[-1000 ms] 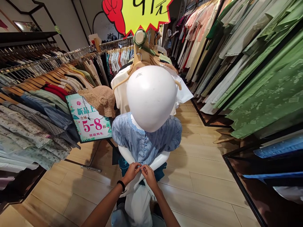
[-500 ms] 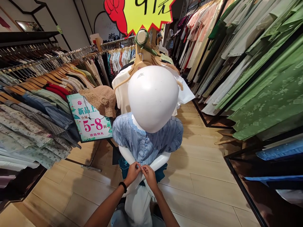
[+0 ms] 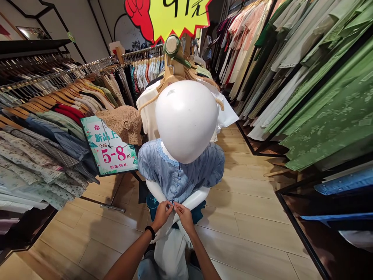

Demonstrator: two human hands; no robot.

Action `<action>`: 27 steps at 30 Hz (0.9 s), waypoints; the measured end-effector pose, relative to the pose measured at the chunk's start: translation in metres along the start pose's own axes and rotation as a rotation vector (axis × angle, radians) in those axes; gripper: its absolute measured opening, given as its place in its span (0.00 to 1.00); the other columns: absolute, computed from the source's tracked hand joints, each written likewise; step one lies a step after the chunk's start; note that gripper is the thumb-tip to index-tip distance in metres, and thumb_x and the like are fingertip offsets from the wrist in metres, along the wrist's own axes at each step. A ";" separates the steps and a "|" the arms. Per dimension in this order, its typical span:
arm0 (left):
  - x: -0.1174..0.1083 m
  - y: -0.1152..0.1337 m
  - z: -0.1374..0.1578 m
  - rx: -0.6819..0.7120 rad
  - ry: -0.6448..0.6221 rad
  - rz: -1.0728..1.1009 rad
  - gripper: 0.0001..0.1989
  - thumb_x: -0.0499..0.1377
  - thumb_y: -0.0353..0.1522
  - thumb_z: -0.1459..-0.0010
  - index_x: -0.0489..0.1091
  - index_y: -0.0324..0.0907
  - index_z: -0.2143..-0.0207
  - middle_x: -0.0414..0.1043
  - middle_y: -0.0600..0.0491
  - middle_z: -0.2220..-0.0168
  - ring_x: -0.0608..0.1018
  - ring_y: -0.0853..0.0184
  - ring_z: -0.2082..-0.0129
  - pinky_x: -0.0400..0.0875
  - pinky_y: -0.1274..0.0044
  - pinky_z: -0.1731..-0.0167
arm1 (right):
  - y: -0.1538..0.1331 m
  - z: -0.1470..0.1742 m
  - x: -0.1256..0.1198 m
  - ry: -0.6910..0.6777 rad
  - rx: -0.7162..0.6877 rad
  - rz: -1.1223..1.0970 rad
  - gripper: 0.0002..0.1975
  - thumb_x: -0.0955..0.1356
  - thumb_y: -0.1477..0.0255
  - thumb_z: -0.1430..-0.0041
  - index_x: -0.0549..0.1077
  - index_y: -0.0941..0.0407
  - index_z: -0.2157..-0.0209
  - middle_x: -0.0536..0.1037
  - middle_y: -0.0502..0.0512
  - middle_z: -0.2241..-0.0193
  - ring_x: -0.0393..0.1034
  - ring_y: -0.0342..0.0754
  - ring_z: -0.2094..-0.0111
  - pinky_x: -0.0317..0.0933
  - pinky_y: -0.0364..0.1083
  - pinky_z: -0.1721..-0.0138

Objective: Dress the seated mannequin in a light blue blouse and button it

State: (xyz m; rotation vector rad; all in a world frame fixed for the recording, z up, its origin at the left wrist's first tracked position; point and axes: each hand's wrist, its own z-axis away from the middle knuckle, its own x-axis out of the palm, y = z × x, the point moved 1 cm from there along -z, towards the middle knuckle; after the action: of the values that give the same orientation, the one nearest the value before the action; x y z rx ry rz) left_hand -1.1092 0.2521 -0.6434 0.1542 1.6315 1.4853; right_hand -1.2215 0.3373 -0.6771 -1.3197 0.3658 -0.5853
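Note:
A white mannequin point(image 3: 186, 120) stands right in front of me, dressed in a blue short-sleeved blouse point(image 3: 175, 175) with a lace collar and a row of small buttons down the front. At the blouse's lower front edge, my left hand point(image 3: 163, 214) pinches the fabric between thumb and fingers. Close beside it, my right hand point(image 3: 183, 214) pinches the same front edge, the fingertips of both hands almost touching. Whether a button lies between them is too small to tell. Dark teal cloth point(image 3: 198, 214) shows below the blouse, behind the mannequin's bent arms.
Clothes racks line both sides, with green garments point(image 3: 329, 112) on the right and patterned clothes point(image 3: 32, 155) on the left. A sale sign point(image 3: 112, 155) and a brown crocheted hat point(image 3: 126, 122) are left of the mannequin. A yellow price sign point(image 3: 177, 19) hangs above. Wooden floor point(image 3: 247, 241) lies around.
The view has shifted very slightly. Both hands stay at the blouse's lower front, with only small finger movements; the right fingers look a little straighter.

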 end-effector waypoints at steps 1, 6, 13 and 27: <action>0.001 -0.001 0.000 -0.005 0.005 0.004 0.14 0.54 0.40 0.42 0.75 0.41 0.67 0.77 0.48 0.67 0.75 0.60 0.65 0.66 0.72 0.64 | 0.000 0.001 0.000 0.001 -0.004 0.022 0.31 0.71 0.49 0.55 0.79 0.60 0.59 0.81 0.66 0.59 0.77 0.60 0.57 0.69 0.58 0.51; 0.003 -0.004 -0.002 -0.009 -0.024 0.033 0.13 0.55 0.39 0.43 0.75 0.42 0.68 0.79 0.49 0.67 0.76 0.60 0.66 0.68 0.71 0.64 | -0.003 0.005 -0.002 0.010 -0.103 0.250 0.24 0.66 0.55 0.47 0.80 0.59 0.59 0.82 0.64 0.60 0.77 0.59 0.59 0.69 0.57 0.52; -0.004 0.001 -0.001 -0.001 -0.044 -0.017 0.13 0.53 0.39 0.40 0.75 0.45 0.70 0.78 0.49 0.68 0.75 0.61 0.66 0.67 0.73 0.64 | -0.004 0.004 -0.001 0.001 -0.131 0.290 0.20 0.65 0.60 0.46 0.80 0.57 0.60 0.82 0.63 0.59 0.76 0.59 0.56 0.68 0.57 0.51; 0.004 0.004 0.002 -0.018 0.047 -0.159 0.14 0.53 0.38 0.40 0.76 0.42 0.65 0.78 0.49 0.66 0.75 0.62 0.64 0.66 0.74 0.62 | 0.002 0.001 0.001 0.023 -0.098 0.161 0.27 0.66 0.49 0.48 0.77 0.58 0.62 0.82 0.64 0.62 0.77 0.57 0.60 0.70 0.56 0.54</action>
State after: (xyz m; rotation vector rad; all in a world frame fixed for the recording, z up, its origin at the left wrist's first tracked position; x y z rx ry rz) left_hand -1.1119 0.2568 -0.6417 -0.0209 1.6282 1.3907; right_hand -1.2198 0.3375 -0.6785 -1.3640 0.5201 -0.4517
